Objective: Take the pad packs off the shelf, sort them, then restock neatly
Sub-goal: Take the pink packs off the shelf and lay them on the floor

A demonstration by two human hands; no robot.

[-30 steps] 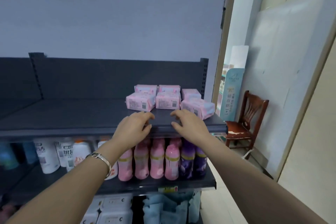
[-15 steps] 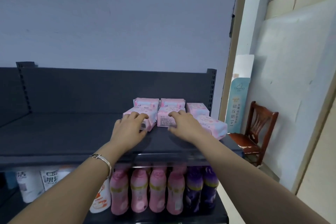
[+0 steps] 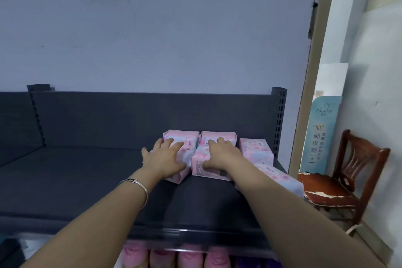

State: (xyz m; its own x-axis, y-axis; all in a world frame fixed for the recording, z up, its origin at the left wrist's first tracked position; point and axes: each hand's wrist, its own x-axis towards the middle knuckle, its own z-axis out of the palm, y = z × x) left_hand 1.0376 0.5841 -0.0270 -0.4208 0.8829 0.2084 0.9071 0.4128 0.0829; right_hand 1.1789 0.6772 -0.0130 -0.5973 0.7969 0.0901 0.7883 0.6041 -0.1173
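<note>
Several pink and blue pad packs lie in two rows at the right end of the dark top shelf [image 3: 87, 180]. My left hand [image 3: 165, 156] lies with spread fingers on top of the front-left pack [image 3: 174, 177]. My right hand [image 3: 221, 156] grips the front-middle pack [image 3: 214, 173], thumb on its near face and fingers curled over its far edge. Behind them stand a back-left pack [image 3: 187, 137] and a back-middle pack [image 3: 217, 134]. Two more packs [image 3: 255, 150] lie to the right, the nearer one [image 3: 282, 178] partly hidden by my right forearm.
Pink and purple bottles [image 3: 156, 257] line the shelf below. A perforated upright [image 3: 279, 119] closes the shelf's right end. Beyond it are a wooden chair [image 3: 348, 180] and a pale blue standing sign [image 3: 319, 132]. The shelf's left part holds nothing.
Both hands moved forward from the shelf's front edge onto the front packs. The camera came closer and tilted up, so the lower shelf is mostly out of view.
</note>
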